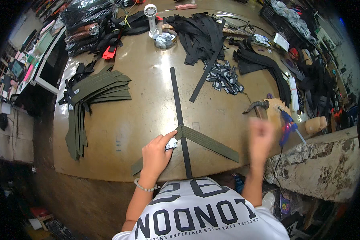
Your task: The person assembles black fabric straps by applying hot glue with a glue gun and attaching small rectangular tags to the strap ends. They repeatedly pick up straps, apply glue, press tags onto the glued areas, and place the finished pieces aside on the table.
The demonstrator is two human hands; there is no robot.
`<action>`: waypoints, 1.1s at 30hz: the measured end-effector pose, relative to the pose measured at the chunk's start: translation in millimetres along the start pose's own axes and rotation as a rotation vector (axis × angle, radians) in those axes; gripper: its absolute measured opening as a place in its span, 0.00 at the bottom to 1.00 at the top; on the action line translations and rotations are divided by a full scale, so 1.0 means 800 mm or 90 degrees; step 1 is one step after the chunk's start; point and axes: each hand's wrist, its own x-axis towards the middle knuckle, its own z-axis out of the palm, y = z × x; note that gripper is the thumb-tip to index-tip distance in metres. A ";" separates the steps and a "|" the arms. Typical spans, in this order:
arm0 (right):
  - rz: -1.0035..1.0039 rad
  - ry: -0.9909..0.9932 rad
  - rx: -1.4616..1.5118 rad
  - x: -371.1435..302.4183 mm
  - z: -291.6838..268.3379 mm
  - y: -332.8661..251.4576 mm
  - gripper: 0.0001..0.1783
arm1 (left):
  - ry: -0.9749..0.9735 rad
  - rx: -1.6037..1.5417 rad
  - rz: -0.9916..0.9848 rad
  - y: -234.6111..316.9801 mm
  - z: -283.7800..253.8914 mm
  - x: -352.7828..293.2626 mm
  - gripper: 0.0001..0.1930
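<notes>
In front of me a folded olive-green webbing strap [212, 146] spreads in an upside-down V. A narrow black strip [176, 96] runs lengthwise beneath or through its peak; which one I cannot tell. My left hand [156, 156] lies over the strap's left arm, index fingertip pressing near the peak. Small white labels [171, 144] are held by that hand beside the thumb. My right hand [261, 138] is raised at the right, smeared by motion, so its fingers do not show clearly. Near it are a dark curved metal tool [257, 106] and a blue corded tool [286, 127].
Olive strap pieces [104, 86] are stacked at the left. Black straps [200, 36] heap at the back, beside a pile of small dark tags [224, 78]. A white handheld fan [151, 20] stands by a clear bowl [164, 40]. More black webbing [264, 66] lies right.
</notes>
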 end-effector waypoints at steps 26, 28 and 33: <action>-0.248 -0.607 -0.156 0.046 0.077 -0.106 0.27 | 0.035 0.018 0.058 -0.010 0.007 -0.002 0.24; -0.267 -0.590 -0.151 0.045 0.080 -0.107 0.27 | 0.029 0.020 0.053 -0.010 0.007 -0.002 0.24; -0.261 -0.634 -0.141 0.036 0.071 -0.103 0.27 | 0.023 0.026 0.053 -0.011 0.006 -0.003 0.25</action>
